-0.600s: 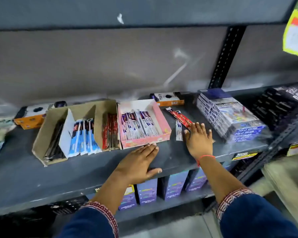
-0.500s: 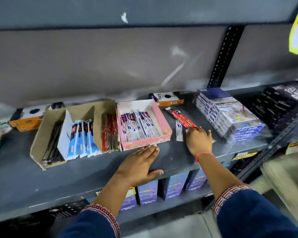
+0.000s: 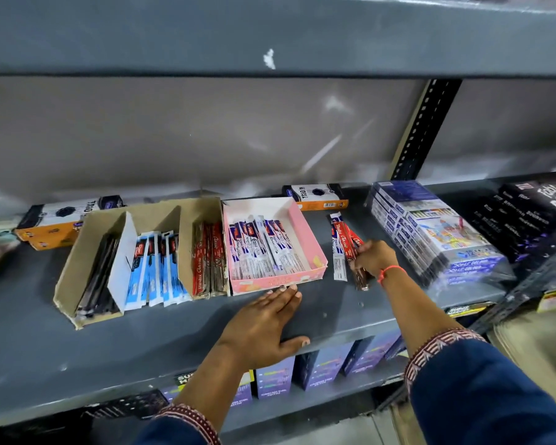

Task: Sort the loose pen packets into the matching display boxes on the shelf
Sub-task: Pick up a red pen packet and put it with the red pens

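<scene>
My right hand (image 3: 373,259) is closed around a bunch of red pen packets (image 3: 347,245) lying on the grey shelf (image 3: 142,342), right of the pink display box (image 3: 307,244). A white packet (image 3: 338,264) lies loose beside them. The pink box holds several white and blue packets. Left of it a brown cardboard box (image 3: 161,216) has three compartments: dark packets at the left, blue and white packets (image 3: 154,268) in the middle, red packets (image 3: 206,261) at the right. My left hand (image 3: 264,326) rests flat on the shelf, fingertips touching the pink box's front.
Two orange and black boxes (image 3: 316,197) (image 3: 55,221) lie at the back. A wrapped stack of blue boxes (image 3: 430,232) and dark packs (image 3: 527,213) stand to the right. An upper shelf (image 3: 270,33) hangs overhead. Purple boxes (image 3: 321,367) sit on the shelf below.
My right hand has gone from flat over the loose packets to curled around the red ones. My left hand stays flat on the shelf.
</scene>
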Available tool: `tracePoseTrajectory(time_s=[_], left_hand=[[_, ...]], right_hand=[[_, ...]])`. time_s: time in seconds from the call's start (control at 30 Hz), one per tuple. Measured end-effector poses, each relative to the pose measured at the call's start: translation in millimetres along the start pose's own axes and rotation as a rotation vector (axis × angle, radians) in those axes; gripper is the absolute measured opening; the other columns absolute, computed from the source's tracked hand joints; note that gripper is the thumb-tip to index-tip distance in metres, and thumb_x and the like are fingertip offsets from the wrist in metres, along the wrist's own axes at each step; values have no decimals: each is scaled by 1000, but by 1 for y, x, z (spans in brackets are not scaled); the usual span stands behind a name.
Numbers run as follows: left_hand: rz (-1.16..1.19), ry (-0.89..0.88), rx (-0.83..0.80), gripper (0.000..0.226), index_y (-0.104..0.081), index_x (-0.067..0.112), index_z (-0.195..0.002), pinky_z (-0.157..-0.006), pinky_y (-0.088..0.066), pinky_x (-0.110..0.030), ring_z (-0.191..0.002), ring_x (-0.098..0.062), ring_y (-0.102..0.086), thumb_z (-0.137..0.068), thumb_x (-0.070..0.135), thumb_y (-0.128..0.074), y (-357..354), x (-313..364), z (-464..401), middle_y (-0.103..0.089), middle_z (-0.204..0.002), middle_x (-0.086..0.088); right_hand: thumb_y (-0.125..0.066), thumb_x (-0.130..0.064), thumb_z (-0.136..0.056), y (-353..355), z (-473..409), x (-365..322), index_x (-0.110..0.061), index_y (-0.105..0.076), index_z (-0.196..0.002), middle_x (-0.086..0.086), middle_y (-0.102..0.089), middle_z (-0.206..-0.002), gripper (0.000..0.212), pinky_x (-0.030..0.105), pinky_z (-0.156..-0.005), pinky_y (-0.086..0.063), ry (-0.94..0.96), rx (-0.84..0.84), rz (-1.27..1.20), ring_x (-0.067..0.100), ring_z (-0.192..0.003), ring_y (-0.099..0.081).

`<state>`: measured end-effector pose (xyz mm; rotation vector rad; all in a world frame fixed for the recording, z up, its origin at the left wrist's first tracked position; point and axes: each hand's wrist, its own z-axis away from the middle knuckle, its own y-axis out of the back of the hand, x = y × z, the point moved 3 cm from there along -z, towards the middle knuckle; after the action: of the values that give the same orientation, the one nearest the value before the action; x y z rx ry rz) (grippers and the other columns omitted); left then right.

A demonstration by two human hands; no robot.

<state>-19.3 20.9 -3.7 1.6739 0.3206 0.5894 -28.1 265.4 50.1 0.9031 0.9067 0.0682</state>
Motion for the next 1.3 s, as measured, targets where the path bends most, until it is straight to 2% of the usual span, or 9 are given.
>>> tracePoseTrajectory(time_s=[0.17,0.27,0.3,0.43,0.57,0.73,0.87,1.1,1.3], left_hand=[[0,5,4,77,2,26,-142,-107,6,-21,-140,-11,-2,-84,68,-27,0,0,0,-2,-155,4],[-3,8,10,77,1,27,-142,-107,6,-21,-139,-10,-3,-84,68,-27,1,0,1,-2,-155,5],[-7,10,13,77,1,27,-142,-107,7,-21,-139,-10,-3,-84,68,-27,1,1,1,-2,-154,5],[-9,27,15,77,0,27,-142,-108,5,-22,-139,-11,-5,-84,69,-26,1,1,3,-4,-154,5],[-25,33,1,76,0,26,-143,-108,6,-23,-140,-11,-3,-84,69,-24,-1,1,2,-3,-154,5],[-57,25,-20,81,2,24,-142,-109,7,-23,-140,-11,1,-79,73,-9,0,2,2,1,-154,4],[-65,47,-14,76,-2,23,-143,-108,7,-23,-140,-11,0,-85,68,-20,1,3,3,-3,-155,3],[-29,93,-43,70,-16,22,-141,-107,-24,-33,-135,-21,-23,-87,64,-30,8,7,4,-26,-151,-4],[56,105,15,48,-39,25,-126,-100,-18,-26,-119,-17,-28,-86,52,-46,13,12,3,-47,-136,-5]], right_hand=[[-68,7,-71,4,-4,8,11,-65,-99,21,-67,-94,29,29,-64,-45,-80,-85,-128,25,-72,-56],[-65,3,-74,6,4,7,3,-61,-70,10,-50,-60,6,24,-49,-34,-123,-117,-198,16,-51,-40],[-64,2,-76,5,3,7,-2,-56,-62,8,-46,-56,17,23,-48,-33,-129,-125,-233,15,-49,-39],[-65,-1,-80,3,6,9,-1,-64,-72,9,-56,-65,8,23,-50,-36,-108,-183,-357,15,-54,-46],[-67,-2,-78,2,2,17,9,-69,-101,24,-69,-102,25,36,-73,-48,-66,-94,-296,26,-81,-58],[-73,-10,-74,5,16,12,-3,-75,-83,8,-68,-80,11,23,-76,-44,46,53,-317,17,-75,-57],[-66,7,-76,-3,61,-5,-5,-70,-70,-6,-65,-40,14,12,-37,-37,72,-147,-754,4,-35,-50],[-65,4,-76,-13,155,-29,-10,-71,-73,-5,-72,-60,15,13,-51,-48,158,-526,-956,6,-55,-62],[-72,-11,-55,-4,193,-37,-9,-78,-67,1,-76,-66,14,16,-53,-53,262,-698,-1021,9,-57,-66]])
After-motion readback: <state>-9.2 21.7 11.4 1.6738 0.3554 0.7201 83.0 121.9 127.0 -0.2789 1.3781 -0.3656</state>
